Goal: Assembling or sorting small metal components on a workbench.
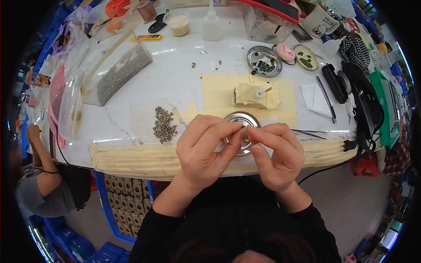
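My left hand [205, 147] and my right hand [274, 151] meet fingertip to fingertip above a round metal dish [240, 119] at the table's near edge. Between the thumbs and forefingers I pinch a very small part [244, 127]; it is too tiny to make out. Left of my hands lies a heap of small grey-green pieces [164, 124] on a clear sheet. Just beyond the dish sits a lump wrapped in yellowish tape [253, 96] with a small white piece on top, on a taped patch of the white table [175, 79].
Farther back stand two metal dishes [264, 61] with green bits, a pink oval object [286, 52], a white squeeze bottle [212, 24], a cup [179, 25] and a yellow utility knife [146, 38]. A clear bag of grey pieces [123, 72] lies left. Another person [41, 175] sits at far left.
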Demonstrator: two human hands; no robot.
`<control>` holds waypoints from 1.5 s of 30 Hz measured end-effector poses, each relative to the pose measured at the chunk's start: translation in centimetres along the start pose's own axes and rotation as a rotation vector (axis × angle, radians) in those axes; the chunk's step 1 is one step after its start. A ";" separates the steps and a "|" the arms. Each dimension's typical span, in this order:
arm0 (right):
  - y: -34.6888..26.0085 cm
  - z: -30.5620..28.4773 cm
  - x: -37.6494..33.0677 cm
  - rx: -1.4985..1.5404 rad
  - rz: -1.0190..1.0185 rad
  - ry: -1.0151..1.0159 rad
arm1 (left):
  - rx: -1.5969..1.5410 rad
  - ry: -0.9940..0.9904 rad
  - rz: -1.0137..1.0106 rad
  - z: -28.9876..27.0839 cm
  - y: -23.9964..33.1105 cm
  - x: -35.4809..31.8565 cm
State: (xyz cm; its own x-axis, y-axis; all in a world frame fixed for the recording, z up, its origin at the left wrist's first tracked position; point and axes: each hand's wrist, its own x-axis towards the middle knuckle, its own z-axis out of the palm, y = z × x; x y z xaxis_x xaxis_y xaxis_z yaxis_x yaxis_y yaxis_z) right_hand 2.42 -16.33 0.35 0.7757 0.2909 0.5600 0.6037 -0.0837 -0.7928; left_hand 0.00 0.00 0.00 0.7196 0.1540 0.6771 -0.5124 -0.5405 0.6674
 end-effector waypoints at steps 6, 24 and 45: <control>1.0 0.4 -0.1 -0.116 -0.015 0.000 | -0.046 -0.012 -0.004 -0.3 -0.3 0.2; 1.2 -0.3 -0.1 -0.140 -0.091 -0.005 | -0.061 -0.058 -0.049 -0.2 0.0 -0.1; 1.6 -1.3 -0.8 0.005 0.043 0.087 | 0.113 -0.299 -0.241 -1.5 0.1 -0.1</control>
State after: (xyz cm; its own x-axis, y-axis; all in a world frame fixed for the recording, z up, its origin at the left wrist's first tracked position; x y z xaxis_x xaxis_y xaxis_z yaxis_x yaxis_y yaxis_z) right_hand 2.99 -17.95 -1.08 0.8138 0.2034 0.5444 0.5691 -0.0891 -0.8175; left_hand -0.85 1.14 0.43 0.9262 0.0487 0.3739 -0.2695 -0.6083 0.7466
